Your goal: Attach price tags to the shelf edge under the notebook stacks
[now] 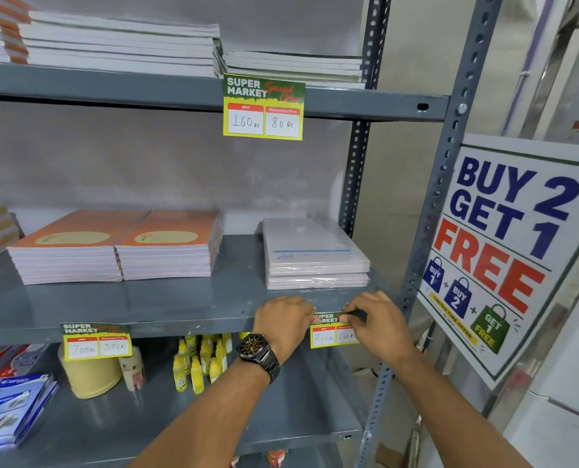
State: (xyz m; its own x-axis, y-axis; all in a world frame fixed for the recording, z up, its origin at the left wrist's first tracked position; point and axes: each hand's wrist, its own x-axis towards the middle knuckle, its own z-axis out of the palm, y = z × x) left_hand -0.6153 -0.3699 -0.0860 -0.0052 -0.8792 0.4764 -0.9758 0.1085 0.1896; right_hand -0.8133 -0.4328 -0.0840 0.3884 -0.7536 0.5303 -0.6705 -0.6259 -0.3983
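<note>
Middle shelf (166, 307) is carrying two orange notebook stacks (119, 251) side by side at its 9 o'clock side and a wrapped white stack (315, 255) at its 3 o'clock end. Top shelf (146, 86) is holding grey-edged stacks (122, 45). Bottom shelf (281, 410) is holding yellow bottles (196, 366), a tape roll (90, 376) and blue packets (11, 407).

I am pressing a tag (330, 334) against the middle shelf's front edge, directly under the white stack. My left hand (283, 320), watch (259, 352) on the wrist, is curled over the tag's left top corner, fingers bent onto the edge. My right hand (379, 320) is pinching a small dark thing at the tag's top right; I cannot tell what it is.

Two tags are already hanging: one (97, 341) at 9 o'clock of mine, one (263, 108) at 12 on the top shelf's edge. A poster (504, 244) is leaning at 3 o'clock, beyond the upright (426, 231). My hands are covering much of the tag's header.
</note>
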